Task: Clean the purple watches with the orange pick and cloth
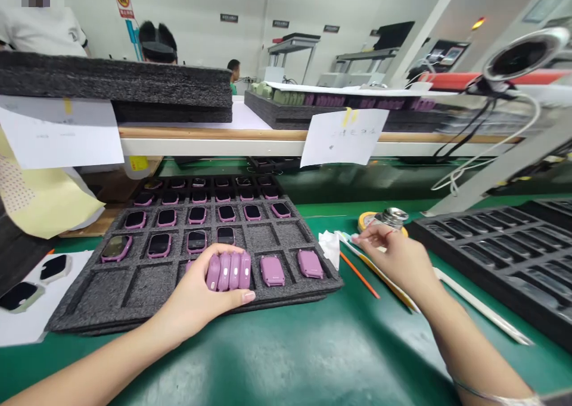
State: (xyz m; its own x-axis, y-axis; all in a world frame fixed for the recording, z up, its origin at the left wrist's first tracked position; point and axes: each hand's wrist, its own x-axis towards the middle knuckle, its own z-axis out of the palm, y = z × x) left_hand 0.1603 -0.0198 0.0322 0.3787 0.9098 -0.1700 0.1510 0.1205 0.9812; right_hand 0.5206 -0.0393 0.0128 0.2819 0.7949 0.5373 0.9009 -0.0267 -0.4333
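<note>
Over the foam tray [100,293], the left hand [192,293] clasps watches [229,272], likely stacked for one grip. Right of it, whether the right hand [400,254] grasps anything is unclear.

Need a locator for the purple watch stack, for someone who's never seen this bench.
On the green bench, find the big black foam tray. Over its nearest row, the left hand holds the purple watch stack, side edges showing. The purple watches in the tray lie singly in compartments; these are bunched together in the hand.
</note>
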